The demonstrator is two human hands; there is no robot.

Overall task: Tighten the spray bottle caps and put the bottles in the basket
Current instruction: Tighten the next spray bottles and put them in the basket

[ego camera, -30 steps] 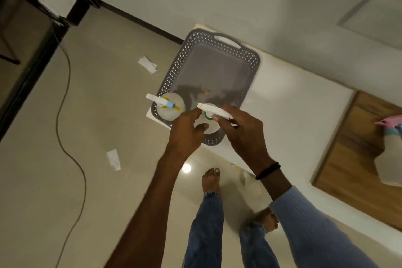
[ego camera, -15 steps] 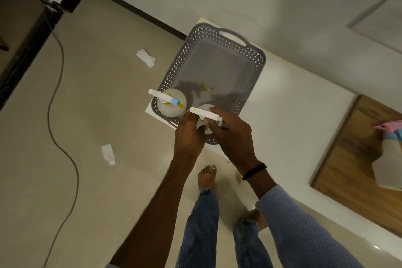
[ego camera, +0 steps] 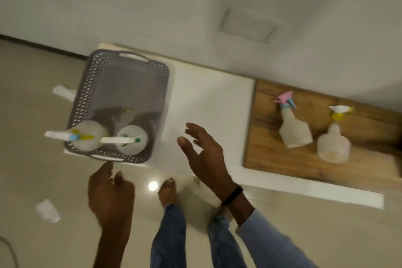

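in the basket (ego camera: 87, 93), at its end nearest the hands: yellow-trigger bottle (ego camera: 87, 137) and green-collar bottle (ego camera: 132, 140), upright, side by side, just beyond the left hand (ego camera: 111, 196). well off to the right of the right hand (ego camera: 204, 154), on a wooden board (ego camera: 369, 159): pink-trigger bottle (ego camera: 293, 128) and yellow-collar bottle (ego camera: 334, 143), near each other, not yet in the basket.

left hand: loosely curled, gripping nothing, one fingertip close to the basket's near rim. right hand: fingers spread wide, empty, over the white worktop (ego camera: 206, 98) between basket and board.

likely trouble: by lifting a board bottle by its spray head before tightening, might pull a loose cap off the body or tip it over. by reaching across fast, might knock the pink-trigger bottle into its neighbour. as for the basket: seemingly parked at the very corner of the worktop on the left hand's side, yellow trigger poking past the rim. one careless brush with that hand is perhaps enough to snag the nozzle or shove the lot over the edge. below the left hand, on the floor: paper scraps (ego camera: 47, 211), a possible slip for the bare foot (ego camera: 167, 191).

hard to make out: tightness of any cap; liquid inside or not; actual contact between left fingertip and rim, lost in motion blur. cut off: both forearms at the bottom edge, the board at the right edge.
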